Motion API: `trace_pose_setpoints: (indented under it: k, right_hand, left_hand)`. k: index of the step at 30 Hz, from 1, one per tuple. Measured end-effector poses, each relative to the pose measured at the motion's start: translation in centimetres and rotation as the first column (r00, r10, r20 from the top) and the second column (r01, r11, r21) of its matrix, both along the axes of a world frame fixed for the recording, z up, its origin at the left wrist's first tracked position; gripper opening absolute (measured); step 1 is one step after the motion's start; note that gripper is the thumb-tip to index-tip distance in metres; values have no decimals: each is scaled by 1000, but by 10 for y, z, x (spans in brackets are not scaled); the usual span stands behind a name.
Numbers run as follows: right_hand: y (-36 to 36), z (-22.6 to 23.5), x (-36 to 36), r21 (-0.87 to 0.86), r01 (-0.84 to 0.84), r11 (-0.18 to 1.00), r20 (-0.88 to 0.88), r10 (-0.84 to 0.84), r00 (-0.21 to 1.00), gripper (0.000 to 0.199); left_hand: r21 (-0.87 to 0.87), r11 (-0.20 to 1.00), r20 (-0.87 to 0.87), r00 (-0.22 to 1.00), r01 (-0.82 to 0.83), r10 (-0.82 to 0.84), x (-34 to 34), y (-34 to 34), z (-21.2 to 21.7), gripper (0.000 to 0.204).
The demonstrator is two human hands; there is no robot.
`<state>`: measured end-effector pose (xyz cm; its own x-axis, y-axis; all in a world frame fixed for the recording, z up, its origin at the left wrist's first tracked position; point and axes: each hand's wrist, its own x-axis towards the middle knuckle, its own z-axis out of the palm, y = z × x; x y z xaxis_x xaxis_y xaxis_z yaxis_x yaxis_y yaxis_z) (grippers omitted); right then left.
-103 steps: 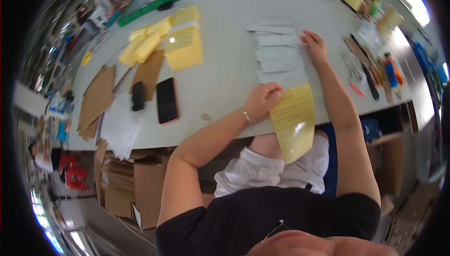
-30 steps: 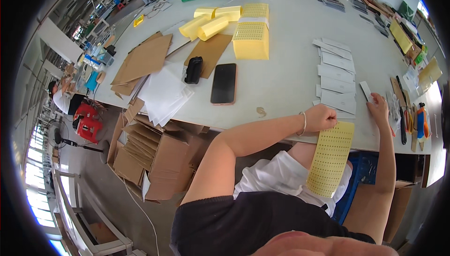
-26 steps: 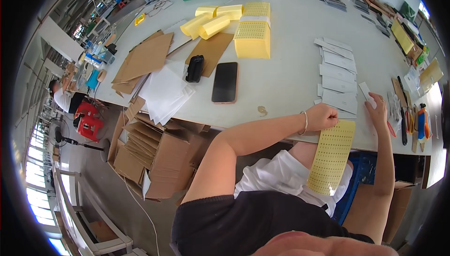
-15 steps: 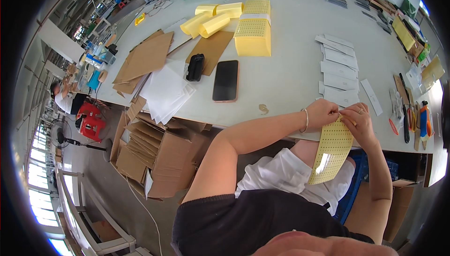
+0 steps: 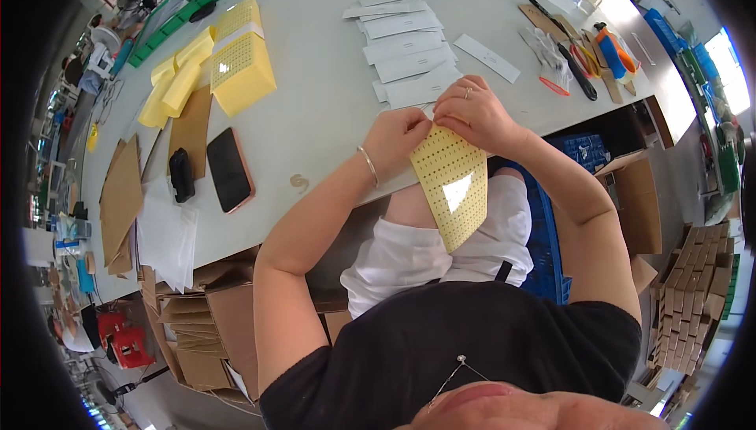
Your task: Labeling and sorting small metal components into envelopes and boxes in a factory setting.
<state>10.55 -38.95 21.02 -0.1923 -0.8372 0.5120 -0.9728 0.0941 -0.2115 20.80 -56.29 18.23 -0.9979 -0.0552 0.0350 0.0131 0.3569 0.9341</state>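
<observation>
A yellow sheet covered with rows of small dots hangs over the table's near edge, above my lap. My left hand pinches its top left corner. My right hand has its fingers on the sheet's top edge, right beside the left hand. Just beyond my hands lie several white paper strips fanned out on the grey table. One more white strip lies apart to their right.
A stack of yellow dotted sheets and loose yellow pieces sit at the far left. A black phone, a small black object, brown card sheets and white bags lie left. Tools crowd the right. Cardboard boxes stand below.
My right hand came back from the table's right side to the top of the yellow sheet, joining my left hand. The view has swung, so the table now sits more to the left.
</observation>
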Motion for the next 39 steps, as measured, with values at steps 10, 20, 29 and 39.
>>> trace_pose_setpoints:
  k: [10,20,29,39]
  right_hand:
    - [-26,-2,-45,144,186,972,400,-230,887,12]
    - [-28,-11,-44,174,254,951,336,-300,893,46]
    - [-8,-14,-51,242,112,964,166,-154,974,56]
    - [44,-23,-98,120,661,741,106,-671,734,42]
  left_hand:
    - [-84,994,1,997,71,-71,-1,-4,0,25]
    - [-86,990,-39,993,108,-112,-3,-7,-2,25]
    - [-79,986,32,989,149,-147,-1,-3,6,25]
    - [139,982,153,977,128,-149,-2,-7,9,22]
